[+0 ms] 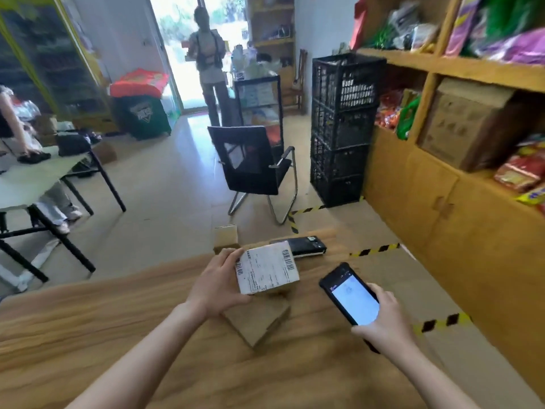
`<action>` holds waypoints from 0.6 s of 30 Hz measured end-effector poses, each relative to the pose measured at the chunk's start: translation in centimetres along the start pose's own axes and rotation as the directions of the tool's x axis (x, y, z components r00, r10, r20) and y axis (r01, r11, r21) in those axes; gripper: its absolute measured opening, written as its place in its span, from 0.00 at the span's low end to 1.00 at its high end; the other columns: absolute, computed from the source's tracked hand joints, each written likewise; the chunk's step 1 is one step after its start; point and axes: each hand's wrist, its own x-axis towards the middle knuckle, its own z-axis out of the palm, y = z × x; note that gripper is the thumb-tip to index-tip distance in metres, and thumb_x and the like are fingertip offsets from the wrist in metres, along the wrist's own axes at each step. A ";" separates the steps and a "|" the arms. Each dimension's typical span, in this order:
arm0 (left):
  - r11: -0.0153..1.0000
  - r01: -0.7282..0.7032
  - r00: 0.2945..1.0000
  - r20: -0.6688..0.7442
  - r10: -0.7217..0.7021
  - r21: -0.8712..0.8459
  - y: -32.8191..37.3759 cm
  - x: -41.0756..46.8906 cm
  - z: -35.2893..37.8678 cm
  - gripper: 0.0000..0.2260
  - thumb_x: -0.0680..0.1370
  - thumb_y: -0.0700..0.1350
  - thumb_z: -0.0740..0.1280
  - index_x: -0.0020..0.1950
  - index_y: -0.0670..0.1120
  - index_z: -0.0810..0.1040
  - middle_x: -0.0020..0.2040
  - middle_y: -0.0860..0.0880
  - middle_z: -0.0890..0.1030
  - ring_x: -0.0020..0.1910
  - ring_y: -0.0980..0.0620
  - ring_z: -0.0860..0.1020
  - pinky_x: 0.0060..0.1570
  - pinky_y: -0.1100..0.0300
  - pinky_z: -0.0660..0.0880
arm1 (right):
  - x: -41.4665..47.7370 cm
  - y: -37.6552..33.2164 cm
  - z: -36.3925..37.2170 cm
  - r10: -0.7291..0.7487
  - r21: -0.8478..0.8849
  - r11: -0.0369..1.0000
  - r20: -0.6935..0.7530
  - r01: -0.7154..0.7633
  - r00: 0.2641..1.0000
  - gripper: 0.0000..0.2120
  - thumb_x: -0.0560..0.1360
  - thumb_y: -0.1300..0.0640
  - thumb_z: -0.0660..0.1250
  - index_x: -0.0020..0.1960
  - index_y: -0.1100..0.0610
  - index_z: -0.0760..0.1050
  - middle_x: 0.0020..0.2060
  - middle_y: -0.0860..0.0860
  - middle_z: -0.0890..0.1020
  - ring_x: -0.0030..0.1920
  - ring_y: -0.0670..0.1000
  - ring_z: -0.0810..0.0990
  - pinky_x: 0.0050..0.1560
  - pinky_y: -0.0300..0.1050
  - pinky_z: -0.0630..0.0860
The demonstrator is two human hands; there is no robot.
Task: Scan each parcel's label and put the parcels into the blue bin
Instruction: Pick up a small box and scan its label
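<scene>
**Left hand holds labelled parcel, right hand holds scanner beside it**

Left hand (219, 286): fingers curled round the left side of a small cardboard parcel (267, 268), thumb on the near edge and fingertips on the far edge. The parcel is tilted, with its white label (265, 271) facing up toward the camera and barcodes visible on it. It sits over a second, flatter brown parcel (259, 323) lying on the bench (118, 320). Cannot tell if the two touch.

Right hand (383, 323): closed round the lower end of a black handheld scanner (349, 296). The screen is lit and faces up, and the top end points toward the held parcel. Scanner and parcel are near each other but apart.

Bench: wood-grain top. A third small box (225, 239) stands at the far edge, just behind the left hand. A black device (306, 246) lies flat near the far edge, behind the held parcel.

Room: tiled floor with yellow-black tape (374, 250) strips. A black mesh chair (253, 163) stands beyond the bench, with a stack of black crates (345, 128) to its right. Wooden shelves (442, 63) along the right wall hold bright packets and a cardboard box (466, 125). At left there is a white table (35, 172) with a person (11, 122) standing at it. Another person (209, 60) stands in the bright doorway. The frame is slightly blurred.
</scene>
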 end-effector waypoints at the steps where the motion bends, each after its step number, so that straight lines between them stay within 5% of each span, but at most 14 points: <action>1: 0.999 -0.035 0.999 0.016 0.035 -0.010 2.5 1.0 1.0 0.49 0.61 0.66 0.75 0.77 0.53 0.60 0.69 0.57 0.66 0.67 0.55 0.67 0.64 0.54 0.72 | -0.6 1.8 -1.9 0.037 0.007 0.999 -0.023 -0.037 0.999 0.45 0.59 0.57 0.78 0.71 0.50 0.62 0.58 0.49 0.69 0.56 0.51 0.71 0.54 0.54 0.76; 6: 0.959 -0.277 0.952 0.119 0.282 -0.056 16.1 6.6 7.2 0.48 0.62 0.68 0.72 0.77 0.52 0.60 0.69 0.54 0.66 0.68 0.51 0.66 0.70 0.51 0.66 | -5.0 11.3 -10.9 0.225 0.058 0.974 -0.186 -0.218 0.956 0.45 0.59 0.55 0.77 0.71 0.49 0.61 0.56 0.47 0.69 0.53 0.51 0.73 0.49 0.50 0.79; 10: 0.873 -0.477 0.853 0.186 0.487 -0.099 28.7 10.3 12.6 0.48 0.61 0.68 0.71 0.75 0.49 0.62 0.63 0.53 0.68 0.64 0.51 0.69 0.66 0.55 0.67 | -10.3 18.6 -16.4 0.390 0.172 0.920 -0.350 -0.351 0.851 0.47 0.57 0.55 0.77 0.73 0.50 0.60 0.56 0.46 0.70 0.56 0.51 0.73 0.52 0.50 0.77; 13: 0.769 -0.614 0.736 0.225 0.639 -0.176 38.9 11.0 17.5 0.48 0.61 0.68 0.71 0.75 0.49 0.62 0.62 0.56 0.68 0.63 0.54 0.68 0.64 0.57 0.68 | -15.2 23.6 -19.7 0.505 0.265 0.863 -0.457 -0.430 0.732 0.46 0.56 0.55 0.78 0.71 0.49 0.63 0.55 0.45 0.71 0.58 0.50 0.72 0.53 0.49 0.75; 18: 0.560 -0.747 0.468 0.314 0.826 -0.359 54.9 7.2 25.8 0.49 0.59 0.69 0.71 0.75 0.51 0.62 0.63 0.57 0.67 0.63 0.54 0.67 0.62 0.59 0.68 | -24.7 30.2 -23.7 0.659 0.404 0.743 -0.576 -0.533 0.483 0.32 0.53 0.52 0.74 0.55 0.45 0.70 0.47 0.45 0.76 0.47 0.47 0.74 0.42 0.46 0.74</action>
